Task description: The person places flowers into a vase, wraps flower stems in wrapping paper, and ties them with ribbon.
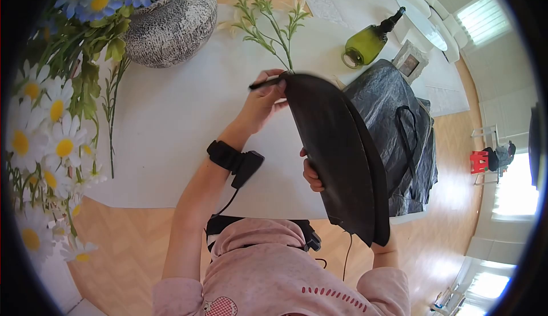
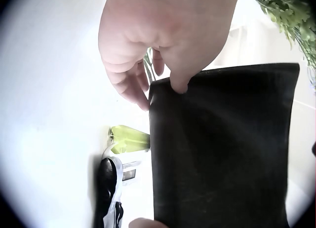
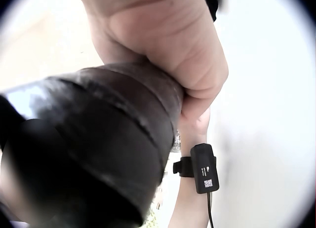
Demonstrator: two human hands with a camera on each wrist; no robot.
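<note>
A black, smooth, folded sheet-like item (image 1: 337,145) stands tilted between both hands, showing layered edges. My left hand (image 1: 265,102) pinches its upper edge; in the left wrist view, the thumb of the left hand (image 2: 168,35) lies on the near face. The fingers of my right hand (image 1: 313,174) curl round the left side lower down, the rest of that hand being hidden behind it. In the right wrist view, the right hand (image 3: 168,45) grips the dark item (image 3: 113,134), which looks curved with overlapping bands. A sprig of pale flowers (image 1: 274,25) lies just beyond the left hand.
On the white table (image 1: 165,139) are a textured grey vase (image 1: 171,28), a green glass bottle (image 1: 365,45), a small stone-like frame (image 1: 410,62) and a crinkled black bag (image 1: 394,105). Daisies (image 1: 57,110) crowd the left side, beside a bare green stem (image 1: 113,128).
</note>
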